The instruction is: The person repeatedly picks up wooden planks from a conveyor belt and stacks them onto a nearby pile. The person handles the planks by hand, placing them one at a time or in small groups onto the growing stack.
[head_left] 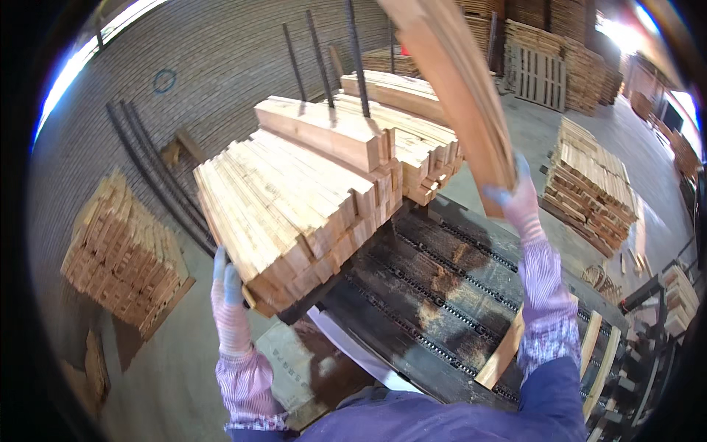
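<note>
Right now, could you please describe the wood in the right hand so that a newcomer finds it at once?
Start from the dark chain conveyor at lower right and go up to the gloved right hand. The brown wood there slants up to the picture's top edge. Unlike the neighbouring stacked pieces, it is held up by that hand.

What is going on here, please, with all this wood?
A person in gloves is handling wood beside a chain conveyor. The right hand grips the lower end of some raised wood, perhaps several boards together. The left hand is at the near left corner of a large plank stack. A loose board lies across the conveyor, and more stacked wood stands on the floor to the left and right.
</note>
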A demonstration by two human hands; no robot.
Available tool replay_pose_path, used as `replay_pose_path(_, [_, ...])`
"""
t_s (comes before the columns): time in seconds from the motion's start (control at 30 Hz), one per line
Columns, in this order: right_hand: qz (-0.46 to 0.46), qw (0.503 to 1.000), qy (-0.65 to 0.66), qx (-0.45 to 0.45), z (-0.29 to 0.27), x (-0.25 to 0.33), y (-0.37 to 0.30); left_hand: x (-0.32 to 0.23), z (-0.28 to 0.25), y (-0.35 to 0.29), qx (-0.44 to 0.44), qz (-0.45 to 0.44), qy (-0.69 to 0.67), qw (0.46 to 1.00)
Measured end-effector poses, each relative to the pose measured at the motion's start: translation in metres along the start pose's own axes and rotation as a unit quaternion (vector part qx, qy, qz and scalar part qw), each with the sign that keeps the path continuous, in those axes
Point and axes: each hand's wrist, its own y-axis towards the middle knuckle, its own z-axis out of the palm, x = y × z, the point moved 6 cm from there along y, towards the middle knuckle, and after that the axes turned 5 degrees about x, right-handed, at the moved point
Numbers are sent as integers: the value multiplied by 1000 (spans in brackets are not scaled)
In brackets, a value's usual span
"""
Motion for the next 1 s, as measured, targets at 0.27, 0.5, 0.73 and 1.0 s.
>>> replay_pose_path(0.27, [65,954,-234,177,104,62,202,-61,52,-57,17,306,131,943])
replay_pose_path(0.5, [181,814,-495,244,138,14,224,95,177,-69,382,-158,37,910])
replay_pose_path(0.73, [25,904,-407,132,3,1,52,204,238,-139,571,-144,106,802])
replay_pose_path(1.0, [506,722,-401,248,-141,-113,-368,275,319,-234,599,-11,346,722])
